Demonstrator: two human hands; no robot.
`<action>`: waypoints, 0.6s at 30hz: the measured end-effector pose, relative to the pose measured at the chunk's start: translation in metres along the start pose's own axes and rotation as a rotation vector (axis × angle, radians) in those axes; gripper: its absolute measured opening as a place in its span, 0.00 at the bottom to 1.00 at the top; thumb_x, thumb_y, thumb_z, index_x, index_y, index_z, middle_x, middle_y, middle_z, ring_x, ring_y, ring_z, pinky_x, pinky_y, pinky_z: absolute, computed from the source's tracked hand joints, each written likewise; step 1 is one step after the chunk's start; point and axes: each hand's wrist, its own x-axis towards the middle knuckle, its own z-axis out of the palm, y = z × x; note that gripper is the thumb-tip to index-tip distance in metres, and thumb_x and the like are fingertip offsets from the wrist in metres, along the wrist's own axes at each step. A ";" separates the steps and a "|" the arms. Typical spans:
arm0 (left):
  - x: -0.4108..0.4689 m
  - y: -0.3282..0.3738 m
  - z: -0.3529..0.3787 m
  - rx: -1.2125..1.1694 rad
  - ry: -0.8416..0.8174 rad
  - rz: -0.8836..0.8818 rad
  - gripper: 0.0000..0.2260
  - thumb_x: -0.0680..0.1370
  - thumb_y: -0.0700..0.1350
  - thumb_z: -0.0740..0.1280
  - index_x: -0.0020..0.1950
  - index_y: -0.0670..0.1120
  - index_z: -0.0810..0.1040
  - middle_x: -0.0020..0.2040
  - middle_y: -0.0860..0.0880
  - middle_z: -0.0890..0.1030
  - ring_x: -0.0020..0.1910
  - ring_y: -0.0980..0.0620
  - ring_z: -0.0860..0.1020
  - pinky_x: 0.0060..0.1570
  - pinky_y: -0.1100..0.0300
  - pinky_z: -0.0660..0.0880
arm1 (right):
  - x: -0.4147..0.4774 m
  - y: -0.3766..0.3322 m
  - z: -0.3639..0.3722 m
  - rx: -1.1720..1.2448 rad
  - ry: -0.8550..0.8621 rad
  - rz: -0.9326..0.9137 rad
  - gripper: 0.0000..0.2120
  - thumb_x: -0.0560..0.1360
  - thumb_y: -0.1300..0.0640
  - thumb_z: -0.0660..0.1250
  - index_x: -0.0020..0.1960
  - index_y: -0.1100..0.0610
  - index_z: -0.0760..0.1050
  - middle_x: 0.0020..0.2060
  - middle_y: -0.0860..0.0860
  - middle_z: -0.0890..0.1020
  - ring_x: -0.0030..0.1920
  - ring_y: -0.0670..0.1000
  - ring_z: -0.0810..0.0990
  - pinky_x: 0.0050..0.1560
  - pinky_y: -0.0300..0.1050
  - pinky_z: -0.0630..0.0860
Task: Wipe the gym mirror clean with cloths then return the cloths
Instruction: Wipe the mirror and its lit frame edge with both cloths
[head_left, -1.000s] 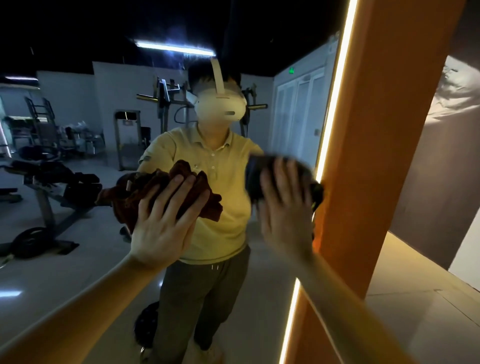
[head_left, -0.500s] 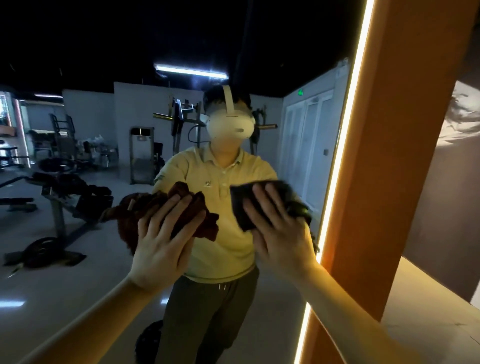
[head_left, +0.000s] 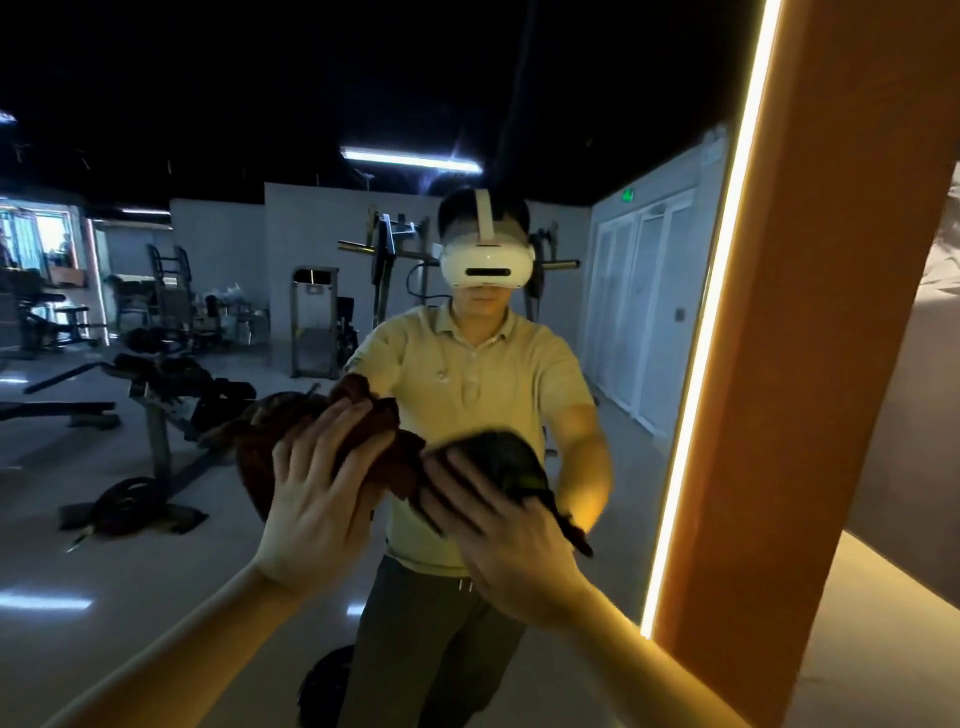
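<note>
The gym mirror fills the view ahead and reflects me and the gym. My left hand presses a crumpled brown cloth flat against the glass, fingers straight and spread. My right hand presses a dark cloth to the glass right beside it, fingers straight, slightly blurred. The two cloths touch near the middle. Both hands sit at about chest height of my reflection.
An orange pillar with a lit strip bounds the mirror on the right. A pale ledge lies low at the right. Benches, weight plates and racks appear only as reflections on the left.
My right hand with the dark cloth slid left and down from the mirror's lit edge until it met the brown cloth. The left hand stayed roughly in place. My view tilted upward.
</note>
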 end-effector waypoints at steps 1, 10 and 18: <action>-0.005 -0.001 0.000 0.015 -0.025 0.042 0.19 0.88 0.53 0.52 0.75 0.47 0.70 0.78 0.40 0.67 0.82 0.43 0.60 0.74 0.43 0.58 | -0.035 -0.006 0.004 0.030 -0.064 -0.018 0.31 0.81 0.55 0.61 0.83 0.51 0.61 0.85 0.49 0.55 0.84 0.53 0.51 0.61 0.58 0.80; -0.060 0.021 0.029 0.054 -0.257 0.339 0.24 0.87 0.50 0.54 0.84 0.51 0.58 0.86 0.47 0.52 0.85 0.45 0.52 0.83 0.43 0.46 | 0.051 0.067 -0.042 -0.050 0.414 0.627 0.25 0.86 0.52 0.54 0.83 0.55 0.61 0.83 0.57 0.59 0.84 0.59 0.53 0.82 0.64 0.50; -0.077 0.013 0.049 0.130 -0.171 0.363 0.30 0.84 0.47 0.59 0.86 0.51 0.56 0.86 0.44 0.55 0.85 0.43 0.54 0.82 0.42 0.48 | -0.159 -0.055 0.037 -0.083 -0.046 0.192 0.25 0.78 0.57 0.63 0.76 0.50 0.74 0.78 0.51 0.67 0.84 0.54 0.49 0.76 0.58 0.68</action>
